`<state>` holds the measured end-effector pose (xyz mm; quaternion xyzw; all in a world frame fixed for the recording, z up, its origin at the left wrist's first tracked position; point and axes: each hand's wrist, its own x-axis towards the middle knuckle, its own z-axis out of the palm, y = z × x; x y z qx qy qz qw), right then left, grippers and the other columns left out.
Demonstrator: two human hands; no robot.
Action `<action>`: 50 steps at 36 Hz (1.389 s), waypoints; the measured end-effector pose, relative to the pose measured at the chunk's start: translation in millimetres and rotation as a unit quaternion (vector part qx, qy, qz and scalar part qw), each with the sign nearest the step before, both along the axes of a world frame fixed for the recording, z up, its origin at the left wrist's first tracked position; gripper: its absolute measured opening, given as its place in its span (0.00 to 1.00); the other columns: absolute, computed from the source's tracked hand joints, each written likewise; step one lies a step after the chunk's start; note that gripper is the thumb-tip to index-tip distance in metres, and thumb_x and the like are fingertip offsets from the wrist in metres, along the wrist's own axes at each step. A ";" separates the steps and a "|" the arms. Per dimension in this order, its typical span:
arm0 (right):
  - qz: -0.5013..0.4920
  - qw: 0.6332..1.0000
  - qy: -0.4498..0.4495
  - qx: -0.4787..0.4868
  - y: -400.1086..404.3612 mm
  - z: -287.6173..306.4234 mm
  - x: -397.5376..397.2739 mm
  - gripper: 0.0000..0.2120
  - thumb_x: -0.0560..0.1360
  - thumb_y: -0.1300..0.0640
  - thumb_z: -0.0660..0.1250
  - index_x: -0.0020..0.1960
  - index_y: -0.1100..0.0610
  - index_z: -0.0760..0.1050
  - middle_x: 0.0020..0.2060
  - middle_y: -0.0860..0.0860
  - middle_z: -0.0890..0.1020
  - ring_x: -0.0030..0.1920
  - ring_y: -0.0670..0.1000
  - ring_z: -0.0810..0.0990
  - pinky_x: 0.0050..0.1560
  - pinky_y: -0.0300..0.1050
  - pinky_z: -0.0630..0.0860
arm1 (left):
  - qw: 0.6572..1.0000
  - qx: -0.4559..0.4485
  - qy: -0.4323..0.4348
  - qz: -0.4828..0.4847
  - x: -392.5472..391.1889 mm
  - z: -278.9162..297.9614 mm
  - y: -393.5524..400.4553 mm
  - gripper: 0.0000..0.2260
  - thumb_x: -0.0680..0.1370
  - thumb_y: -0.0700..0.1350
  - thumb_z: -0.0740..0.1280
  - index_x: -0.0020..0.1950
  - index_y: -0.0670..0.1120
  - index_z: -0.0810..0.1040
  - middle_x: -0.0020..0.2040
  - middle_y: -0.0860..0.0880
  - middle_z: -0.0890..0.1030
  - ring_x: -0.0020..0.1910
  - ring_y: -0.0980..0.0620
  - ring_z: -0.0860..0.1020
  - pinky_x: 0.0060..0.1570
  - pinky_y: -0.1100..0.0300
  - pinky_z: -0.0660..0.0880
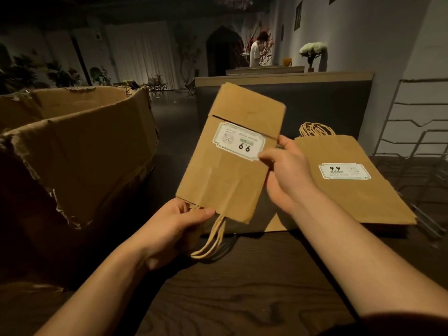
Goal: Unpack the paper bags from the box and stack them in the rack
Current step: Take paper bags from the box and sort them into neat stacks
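Nearest, at 7 o'clock: left hand (180,220), thumb on top and fingers curled under, pinching the handle end of a flat paper bag (228,161) held up at centre, twine handles (213,238) dangling toward 6. At 4 o'clock, rising to centre: right hand (282,166), fingers and thumb closed on the bag's right edge, beside its upside-down "9.9" sticker (238,141). Bag clear of the box, tilted, base pointing to 12. At 3 o'clock, lying flat on the dark wooden table (242,299): a second bag (351,185), sticker upright, handles toward 12; whether one bag or a small pile underneath, impossible to tell. Further out at 3, at the frame edge: wire rack (412,132), no bag visibly in it. At 9 o'clock: torn cardboard box (80,151), flaps open, contents hidden. Judged progress: early to middle; at least two bags out, none racked as far as visible, unknown number left in the box. Remaining: probably turning the held bag round, laying it on the other, then moving the lot into the rack.
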<state>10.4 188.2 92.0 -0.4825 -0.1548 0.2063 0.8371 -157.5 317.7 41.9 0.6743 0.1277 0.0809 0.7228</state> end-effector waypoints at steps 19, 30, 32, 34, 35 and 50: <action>0.034 0.965 -0.113 -0.235 -76.1 34.5 47.7 0.12 0.77 0.60 0.69 0.58 0.51 0.80 0.50 0.52 0.84 0.49 0.51 0.84 0.44 0.43 0.80 | 0.913 -0.287 -0.135 0.256 -1.2 -2.2 38.1 0.15 0.71 0.37 0.68 0.57 0.45 0.80 0.36 0.50 0.77 0.26 0.58 0.68 0.30 0.69 0.68; 0.107 0.962 -0.106 -0.229 -79.2 30.2 45.7 0.04 0.79 0.54 0.66 0.53 0.52 0.76 0.44 0.53 0.85 0.45 0.52 0.85 0.42 0.44 0.80 | 0.865 -0.418 -0.182 0.207 -6.1 1.1 30.4 0.23 0.61 0.40 0.77 0.55 0.40 0.81 0.46 0.46 0.82 0.43 0.51 0.83 0.54 0.60 0.80; 0.083 0.972 -0.110 -0.190 -71.9 25.9 43.1 0.05 0.79 0.54 0.65 0.55 0.51 0.75 0.51 0.55 0.83 0.51 0.54 0.84 0.46 0.48 0.81 | 0.868 -0.425 -0.165 0.196 -2.4 3.4 21.3 0.26 0.67 0.45 0.74 0.64 0.38 0.76 0.57 0.37 0.83 0.55 0.41 0.84 0.52 0.51 0.83; 0.067 0.980 -0.107 -0.151 -61.4 21.9 35.9 0.07 0.79 0.56 0.66 0.57 0.52 0.75 0.53 0.56 0.84 0.53 0.56 0.84 0.48 0.52 0.83 | 0.872 -0.429 -0.145 0.185 2.6 5.7 8.7 0.29 0.72 0.47 0.71 0.69 0.38 0.71 0.62 0.33 0.80 0.58 0.37 0.82 0.48 0.50 0.84; 0.059 0.984 -0.103 -0.136 -55.9 19.6 31.0 0.07 0.79 0.57 0.66 0.58 0.53 0.76 0.53 0.56 0.84 0.54 0.56 0.85 0.50 0.54 0.83 | 0.876 -0.429 -0.138 0.173 4.5 5.6 3.8 0.28 0.73 0.48 0.70 0.70 0.37 0.71 0.64 0.33 0.79 0.60 0.37 0.82 0.48 0.51 0.84; 0.356 0.899 -0.091 -0.237 -54.0 -1.4 0.7 0.13 0.76 0.64 0.69 0.61 0.61 0.75 0.55 0.59 0.84 0.54 0.55 0.85 0.54 0.50 0.83 | 0.914 -0.293 -0.142 0.241 5.1 6.8 -3.1 0.19 0.79 0.37 0.66 0.70 0.44 0.74 0.60 0.41 0.82 0.44 0.46 0.86 0.30 0.56 0.82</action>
